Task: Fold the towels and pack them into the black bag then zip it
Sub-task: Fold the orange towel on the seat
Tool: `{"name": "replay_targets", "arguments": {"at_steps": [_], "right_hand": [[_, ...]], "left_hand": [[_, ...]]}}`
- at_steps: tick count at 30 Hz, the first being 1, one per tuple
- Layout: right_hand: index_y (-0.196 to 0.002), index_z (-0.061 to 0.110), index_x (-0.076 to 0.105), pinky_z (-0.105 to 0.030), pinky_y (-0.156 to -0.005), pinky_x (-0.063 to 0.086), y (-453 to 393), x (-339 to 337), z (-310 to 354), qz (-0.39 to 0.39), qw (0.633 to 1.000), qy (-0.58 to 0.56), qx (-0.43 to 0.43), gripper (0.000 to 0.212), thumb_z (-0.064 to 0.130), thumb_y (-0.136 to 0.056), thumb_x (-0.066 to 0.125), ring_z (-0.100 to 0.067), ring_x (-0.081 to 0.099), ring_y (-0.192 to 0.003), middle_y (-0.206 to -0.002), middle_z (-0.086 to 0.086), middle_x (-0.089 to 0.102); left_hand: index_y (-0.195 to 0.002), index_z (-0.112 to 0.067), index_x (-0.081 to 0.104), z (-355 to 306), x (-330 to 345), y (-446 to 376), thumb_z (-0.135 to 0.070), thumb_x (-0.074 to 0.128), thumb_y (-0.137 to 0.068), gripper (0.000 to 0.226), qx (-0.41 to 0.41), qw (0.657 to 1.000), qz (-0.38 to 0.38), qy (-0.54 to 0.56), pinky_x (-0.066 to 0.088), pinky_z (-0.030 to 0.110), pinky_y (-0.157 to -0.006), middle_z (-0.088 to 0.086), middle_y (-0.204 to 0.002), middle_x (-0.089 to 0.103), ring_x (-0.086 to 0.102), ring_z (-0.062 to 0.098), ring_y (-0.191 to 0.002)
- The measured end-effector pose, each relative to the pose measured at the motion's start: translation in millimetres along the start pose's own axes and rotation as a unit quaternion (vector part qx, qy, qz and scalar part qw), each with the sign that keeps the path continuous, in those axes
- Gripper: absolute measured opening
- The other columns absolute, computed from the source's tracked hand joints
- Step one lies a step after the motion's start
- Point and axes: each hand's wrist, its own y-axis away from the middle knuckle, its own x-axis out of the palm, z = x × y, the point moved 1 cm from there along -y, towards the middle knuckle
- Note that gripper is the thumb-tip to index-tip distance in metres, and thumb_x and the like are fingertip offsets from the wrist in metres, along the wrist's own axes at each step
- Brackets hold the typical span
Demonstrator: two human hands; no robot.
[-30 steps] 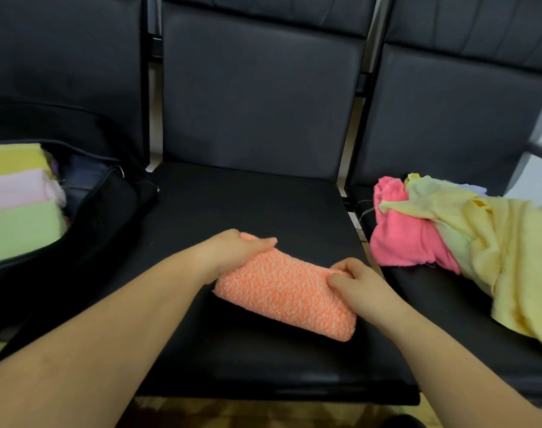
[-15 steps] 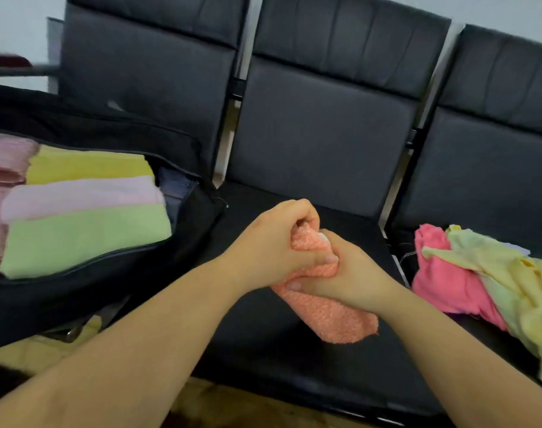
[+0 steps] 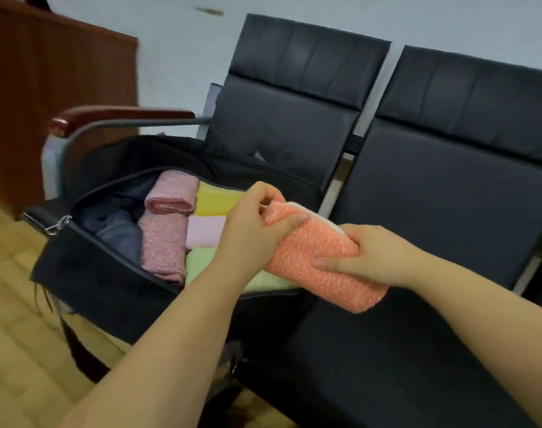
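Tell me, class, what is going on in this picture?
A person is packing folded towels into a black bag that sits open on a seat. Both hands grip a folded orange towel: the left hand at its upper end, the right hand around its middle, holding it in the air by the bag's right end. Pink, yellow and green folded towels already lie inside. The bag is not zipped yet.

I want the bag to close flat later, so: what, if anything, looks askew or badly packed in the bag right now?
Nothing stands out. The folded towels lie in tidy rows inside the open black bag: two pink towels, then yellow, pale pink and green. Both hands hold the folded orange towel above the bag's right end.
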Motion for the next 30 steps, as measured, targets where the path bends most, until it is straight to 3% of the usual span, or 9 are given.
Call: {"name": "replay_targets", "arguments": {"at_steps": [5, 8, 11, 13, 16, 20, 23, 26, 30], "right_hand": [[-0.105, 0.030, 0.060, -0.029, -0.079, 0.054, -36.3, -5.2, 31.3, 0.012, 0.999, 0.036, -0.016, 0.042, 0.061, -0.077, 0.063, -0.005, 0.061, -0.088, -0.098, 0.011, 0.063], [-0.101, 0.027, 0.062, -0.021, -0.074, 0.053, -56.2, -2.4, 53.7, 0.018, 0.999, -0.012, -0.036, 0.036, 0.056, -0.080, 0.064, -0.001, 0.061, -0.085, -0.094, 0.012, 0.064], [-0.092, 0.034, 0.061, -0.007, -0.059, 0.048, -72.1, 7.5, 74.5, 0.011, 0.990, -0.137, -0.040, 0.018, 0.049, -0.082, 0.065, 0.005, 0.063, -0.074, -0.088, 0.014, 0.067], [-0.094, 0.035, 0.063, -0.014, -0.069, 0.054, -83.7, 21.4, 89.4, 0.005, 0.971, -0.237, -0.029, 0.017, 0.047, -0.083, 0.065, 0.001, 0.066, -0.078, -0.091, 0.012, 0.070], [-0.108, 0.020, 0.066, -0.037, -0.086, 0.055, -103.9, 54.9, 111.5, 0.003, 0.938, -0.345, 0.017, 0.040, 0.050, -0.081, 0.066, -0.017, 0.068, -0.091, -0.102, 0.001, 0.071], [-0.118, 0.009, 0.061, -0.039, -0.089, 0.053, -119.4, 93.1, 144.8, 0.007, 0.887, -0.454, 0.082, 0.050, 0.047, -0.086, 0.063, -0.023, 0.066, -0.097, -0.110, -0.006, 0.068], [-0.125, 0.007, 0.057, -0.042, -0.095, 0.049, -130.7, 109.8, 156.3, -0.022, 0.885, -0.452, 0.110, 0.056, 0.049, -0.088, 0.059, -0.028, 0.062, -0.105, -0.118, -0.009, 0.065], [-0.134, 0.009, 0.049, -0.041, -0.100, 0.045, -136.8, 123.3, 161.0, -0.029, 0.924, -0.368, 0.102, 0.059, 0.046, -0.088, 0.058, -0.030, 0.057, -0.115, -0.130, -0.010, 0.058], [-0.152, 0.025, 0.019, -0.032, -0.104, 0.036, -134.5, 122.6, 165.1, -0.011, 0.944, -0.322, 0.068, 0.066, 0.035, -0.095, 0.051, -0.027, 0.045, -0.130, -0.147, -0.004, 0.043]], "left_hand": [[-0.082, -0.032, 0.050, 21.5, -33.3, -15.4, -0.030, 0.075, -0.078, 0.026, -0.064, 0.996, -0.054, -0.008, 0.039, 0.013, -0.058, -0.015, -0.085, 0.055, 0.050, 0.000, -0.074], [-0.100, -0.030, 0.059, 39.4, -61.7, -27.4, -0.040, 0.068, -0.083, 0.021, -0.151, 0.981, -0.108, 0.059, 0.041, 0.019, -0.066, -0.012, -0.096, 0.059, 0.053, 0.000, -0.080], [-0.124, -0.024, 0.057, 56.2, -90.2, -34.5, -0.067, 0.067, -0.071, 0.069, -0.284, 0.918, -0.095, 0.261, 0.052, 0.038, -0.087, 0.003, -0.122, 0.061, 0.063, 0.017, -0.103], [-0.126, -0.025, 0.054, 58.1, -97.9, -30.2, -0.065, 0.060, -0.072, 0.068, -0.312, 0.892, -0.045, 0.325, 0.054, 0.039, -0.084, 0.005, -0.122, 0.061, 0.064, 0.022, -0.102], [-0.117, -0.021, 0.057, 63.4, -101.3, -22.7, -0.045, 0.057, -0.070, 0.053, -0.300, 0.900, -0.021, 0.316, 0.054, 0.034, -0.077, 0.002, -0.111, 0.069, 0.067, 0.018, -0.096], [-0.136, -0.022, 0.049, 73.6, -128.7, -21.9, -0.035, 0.062, -0.086, 0.052, -0.267, 0.944, -0.063, 0.185, 0.049, 0.041, -0.097, 0.000, -0.127, 0.062, 0.063, 0.017, -0.110], [-0.145, -0.027, 0.038, 84.2, -146.8, -22.7, -0.036, 0.046, -0.098, 0.048, -0.217, 0.973, -0.030, -0.073, 0.021, 0.030, -0.115, -0.012, -0.150, 0.032, 0.032, 0.006, -0.136], [-0.143, -0.018, 0.042, 105.9, -162.7, -16.5, -0.032, 0.042, -0.100, 0.045, -0.215, 0.911, 0.008, -0.352, 0.020, 0.034, -0.116, 0.002, -0.155, 0.028, 0.026, 0.020, -0.142], [-0.139, -0.013, 0.041, 119.4, -174.8, -6.1, -0.038, 0.050, -0.096, 0.051, -0.275, 0.869, -0.011, -0.412, 0.035, 0.040, -0.101, 0.012, -0.141, 0.043, 0.043, 0.032, -0.128]]}}
